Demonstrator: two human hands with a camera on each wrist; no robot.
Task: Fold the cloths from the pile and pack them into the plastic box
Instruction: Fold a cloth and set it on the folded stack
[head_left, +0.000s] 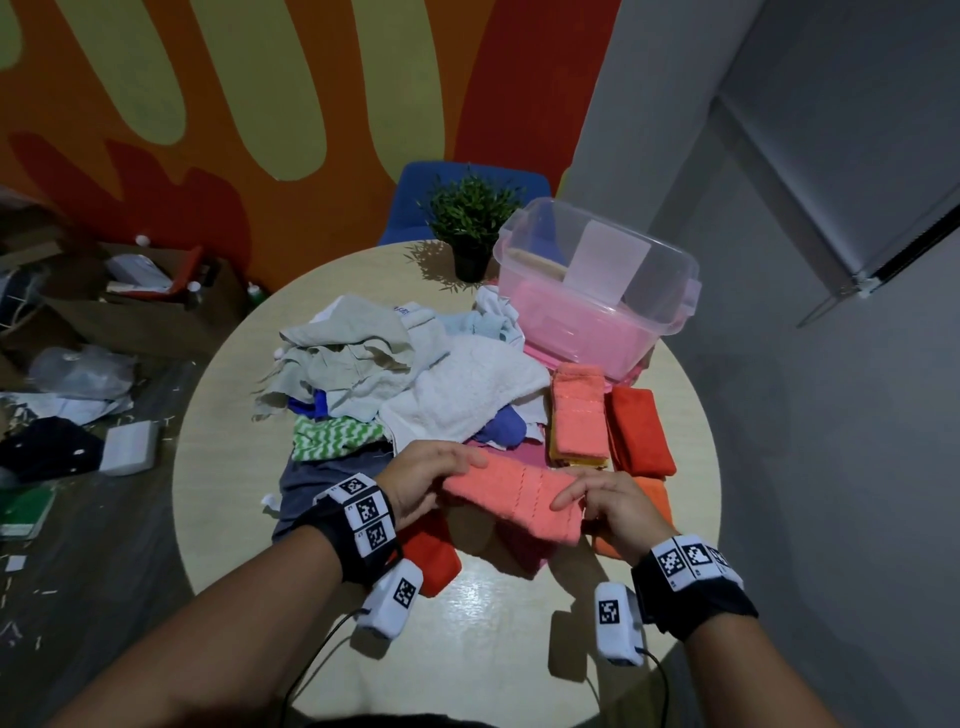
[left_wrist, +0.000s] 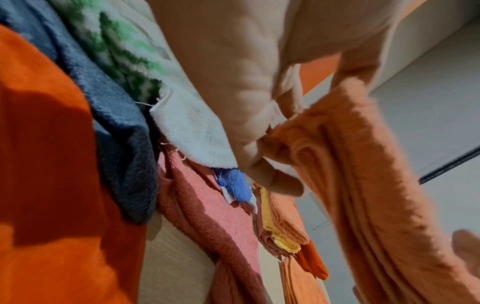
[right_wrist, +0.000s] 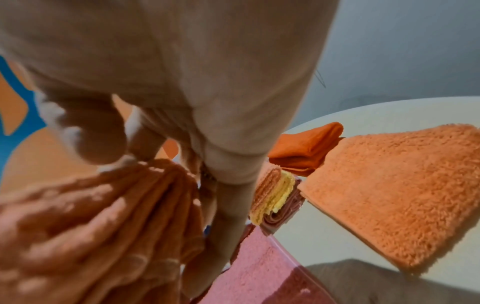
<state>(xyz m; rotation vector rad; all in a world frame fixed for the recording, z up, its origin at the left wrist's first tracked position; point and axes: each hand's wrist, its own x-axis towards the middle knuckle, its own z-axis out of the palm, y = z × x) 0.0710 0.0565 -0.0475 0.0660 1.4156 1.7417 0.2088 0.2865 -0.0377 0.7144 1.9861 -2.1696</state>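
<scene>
Above the table's near middle both hands hold a salmon-orange cloth (head_left: 514, 496), folded into a band. My left hand (head_left: 431, 475) grips its left end (left_wrist: 337, 156). My right hand (head_left: 602, 501) pinches its right end (right_wrist: 124, 205). Behind them lies the mixed pile of cloths (head_left: 395, 374), beige, white, blue and green-striped. The clear plastic box (head_left: 597, 280) with a pink base stands at the back right, with a pink cloth inside. Folded cloths lie in front of the box: a salmon and yellow stack (head_left: 577, 415) and a red-orange one (head_left: 641, 431).
A potted plant (head_left: 470, 223) stands at the table's back edge (head_left: 363, 254), with a blue chair (head_left: 415, 202) behind it. A red cloth (head_left: 434, 564), a pink one (head_left: 524, 551) and a grey one (head_left: 311, 483) lie under the hands. Clutter covers the floor at left.
</scene>
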